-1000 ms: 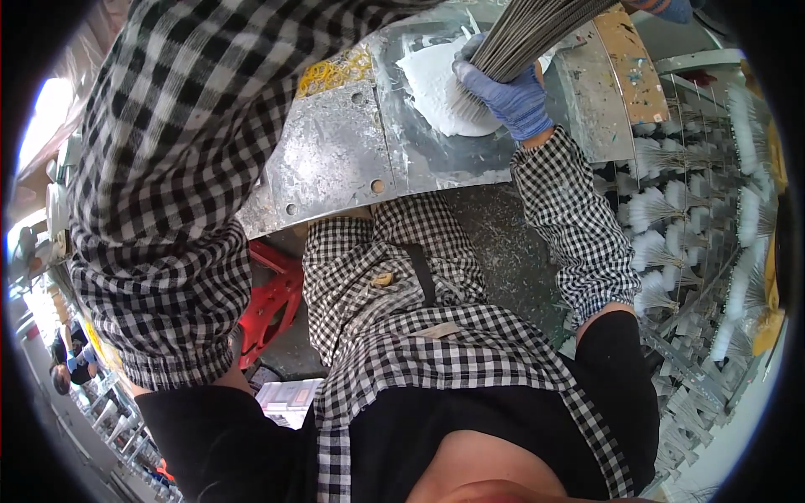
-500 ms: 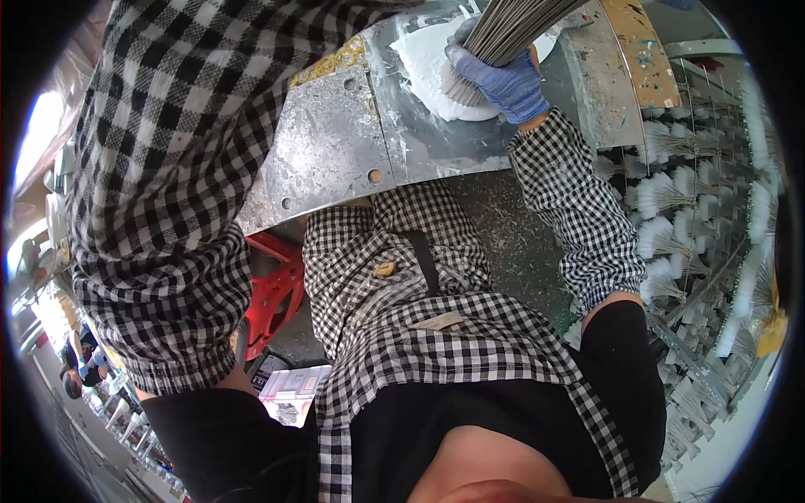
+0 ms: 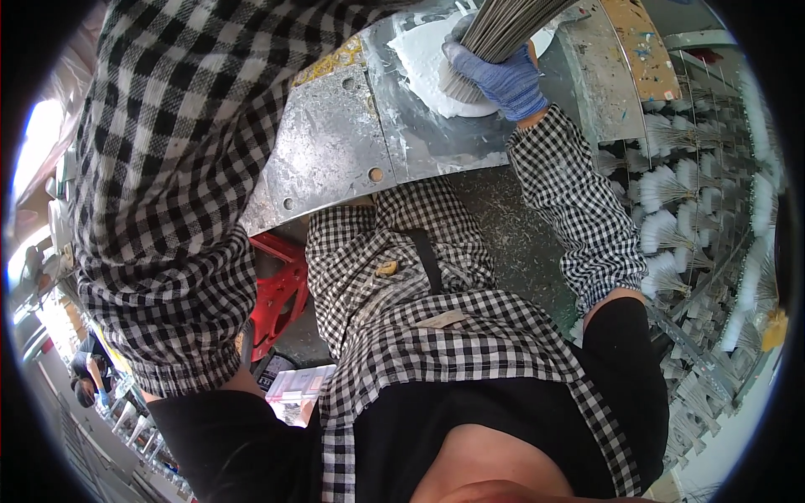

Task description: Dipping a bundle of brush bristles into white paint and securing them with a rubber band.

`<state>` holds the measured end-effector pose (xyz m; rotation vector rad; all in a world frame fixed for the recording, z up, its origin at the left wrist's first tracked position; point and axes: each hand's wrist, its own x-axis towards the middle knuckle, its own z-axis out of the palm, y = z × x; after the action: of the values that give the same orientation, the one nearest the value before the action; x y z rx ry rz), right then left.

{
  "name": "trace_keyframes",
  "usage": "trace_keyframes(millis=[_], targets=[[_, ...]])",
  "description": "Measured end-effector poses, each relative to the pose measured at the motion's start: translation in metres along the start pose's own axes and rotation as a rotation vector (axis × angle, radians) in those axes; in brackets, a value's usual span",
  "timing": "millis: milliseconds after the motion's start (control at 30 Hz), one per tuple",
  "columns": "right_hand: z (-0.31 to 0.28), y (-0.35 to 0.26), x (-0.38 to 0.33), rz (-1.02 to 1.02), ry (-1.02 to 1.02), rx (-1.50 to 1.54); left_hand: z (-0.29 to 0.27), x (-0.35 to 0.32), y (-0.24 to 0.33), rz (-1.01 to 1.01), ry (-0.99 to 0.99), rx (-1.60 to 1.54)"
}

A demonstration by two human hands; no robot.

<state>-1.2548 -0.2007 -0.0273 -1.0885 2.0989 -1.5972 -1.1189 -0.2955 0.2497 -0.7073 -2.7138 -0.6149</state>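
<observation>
In a blue knit glove, my right hand (image 3: 505,84) is closed around a thick bundle of thin grey rods (image 3: 518,27), which look like wires. The bundle leans, its upper end toward the right and past the top edge. Its lower end stands in a patch of white paste (image 3: 417,57) on the grey worktop (image 3: 432,147). My left arm, in a checked sleeve (image 3: 180,126), reaches up and across the upper left. The left hand lies beyond the top edge, out of sight.
Racks at the right hold several rod bundles with white tips (image 3: 662,191). A paint-spotted wooden board (image 3: 633,42) lies at the worktop's right end. Below the worktop's left side are a red stool (image 3: 285,289) and a clear plastic box (image 3: 300,384). Another person (image 3: 88,369) is at far left.
My right hand and the rod bundle have barely moved; the bundle's lower end remains in the white paste. The view has shifted slightly, and the person at far left has changed posture.
</observation>
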Motion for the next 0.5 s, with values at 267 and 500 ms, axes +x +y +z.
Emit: trace_keyframes(millis=[267, 500], targets=[[0.000, 0.001, -0.003, 0.026, 0.007, 0.027, 0.009, 0.001, -0.006, 0.006, 0.035, 0.007], [0.000, 0.000, -0.003, 0.016, -0.008, -0.013, 0.018, 0.009, -0.005, 0.008, 0.066, 0.018]])
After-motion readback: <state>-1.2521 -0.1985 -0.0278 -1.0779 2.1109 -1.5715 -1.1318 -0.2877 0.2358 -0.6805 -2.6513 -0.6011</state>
